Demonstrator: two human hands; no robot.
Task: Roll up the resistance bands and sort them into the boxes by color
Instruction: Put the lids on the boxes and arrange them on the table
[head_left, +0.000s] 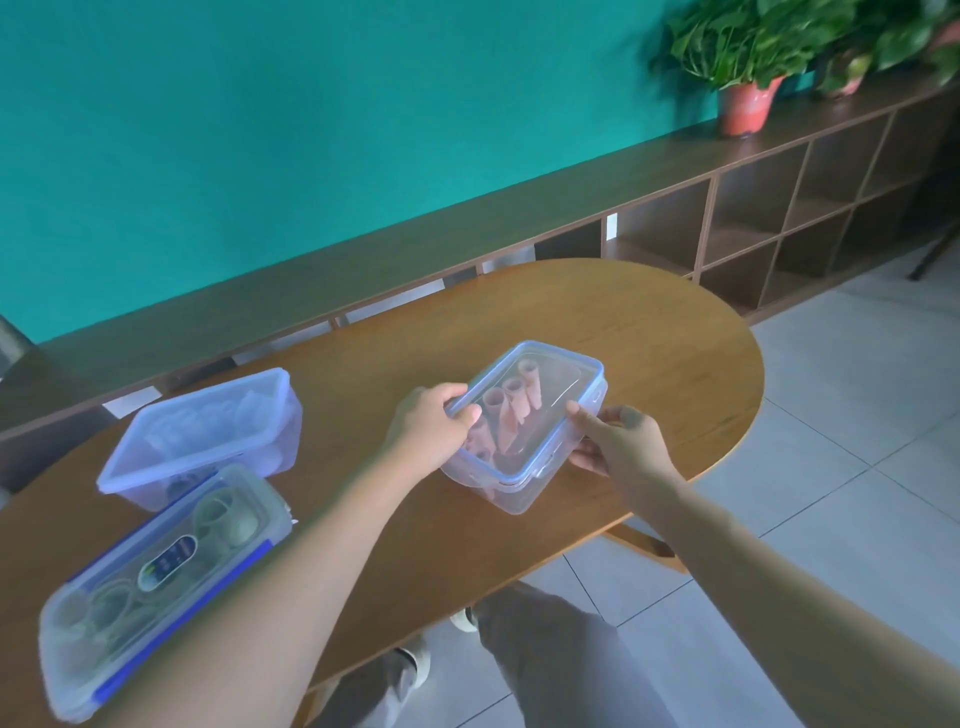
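Both hands clamp a lidded box of pink rolls at the surface's near edge

Nearest, at lower left, a closed box (161, 587) with grey-green rolled bands (221, 514) lies tilted on the wooden surface (649, 332), half hidden by the left forearm; just behind it stands a second box (208, 434), lid on, contents too hazy to tell. Further right, the left hand (434, 423) has its grip clamped on the lid corner of the clear box (524, 426) holding pink rolled bands (506, 413), while the right hand (621, 441) pinches the opposite side, thumb on the rim. Beyond stand a low cubby shelf (753, 218) and a red potted plant (745, 101)
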